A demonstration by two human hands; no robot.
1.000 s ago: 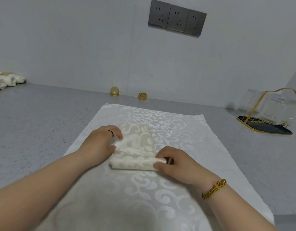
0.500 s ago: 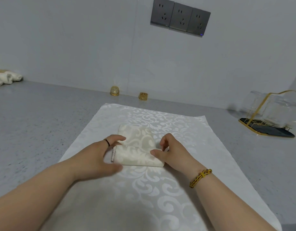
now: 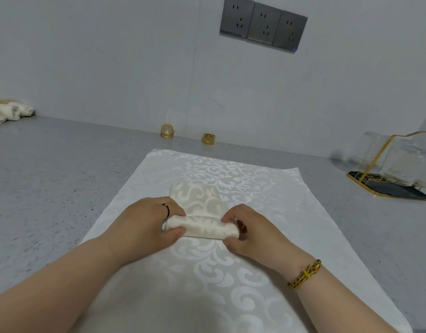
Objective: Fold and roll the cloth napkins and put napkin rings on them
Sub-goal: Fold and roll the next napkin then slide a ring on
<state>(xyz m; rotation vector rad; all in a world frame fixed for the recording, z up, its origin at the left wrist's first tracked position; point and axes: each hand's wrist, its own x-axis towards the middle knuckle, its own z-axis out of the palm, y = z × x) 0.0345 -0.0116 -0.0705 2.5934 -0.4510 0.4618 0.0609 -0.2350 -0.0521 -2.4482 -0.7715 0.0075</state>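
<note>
Centrally, both hands (image 3: 197, 224) grasp napkin (image 3: 200, 217) roll ends; bare placemat (image 3: 255, 183) beyond, rings (image 3: 208, 139) far.

Rolled napkins (image 3: 8, 112), 9 o'clock: cut by the edge. Glassware (image 3: 396, 164), 3 o'clock: blurred, cropped. Ends of napkin roll (image 3: 202, 227): partly covered by left hand (image 3: 147, 224), right hand (image 3: 255, 234).

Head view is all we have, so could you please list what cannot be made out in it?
All in the head view:
- Ends of the napkin roll: covered by the left hand and right hand.
- The rolled napkins: cut by the left edge; count unclear.
- The glassware on the rack: blurred near the right edge.
- The two napkin rings: too small for detail.
</note>
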